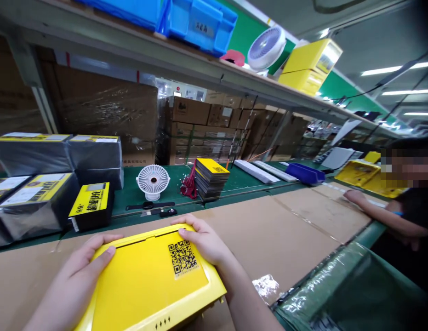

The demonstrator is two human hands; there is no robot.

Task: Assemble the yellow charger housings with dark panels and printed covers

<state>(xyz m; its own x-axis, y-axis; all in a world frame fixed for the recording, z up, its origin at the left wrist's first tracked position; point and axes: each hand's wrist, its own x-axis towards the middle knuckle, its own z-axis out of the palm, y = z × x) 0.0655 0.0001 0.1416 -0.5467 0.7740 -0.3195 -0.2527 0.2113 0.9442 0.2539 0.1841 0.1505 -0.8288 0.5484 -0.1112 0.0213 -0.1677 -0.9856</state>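
Observation:
Both my hands grip a yellow plastic casing (145,280) with a QR code near its upper right. My left hand (79,271) wraps the left edge, thumb on top. On the far right corner lies my right hand (203,241), its thumb pressed beside the QR code. The casing is tilted toward me above the cardboard-covered bench, and its underside is mostly hidden. Beyond it sit a stack of dark cards or booklets with a yellow top (212,177), a bundle of red cords (190,184) and a small white fan (153,181).
At left stand wrapped yellow-and-grey boxes (34,202) and a black-and-yellow box (91,204). A dark blue bin (305,174) and yellow casings (367,177) lie further right, near a co-worker's arm (375,209). Blue bins (200,25) rest on the overhead shelf. Crumpled clear plastic (267,287) lies on the cardboard.

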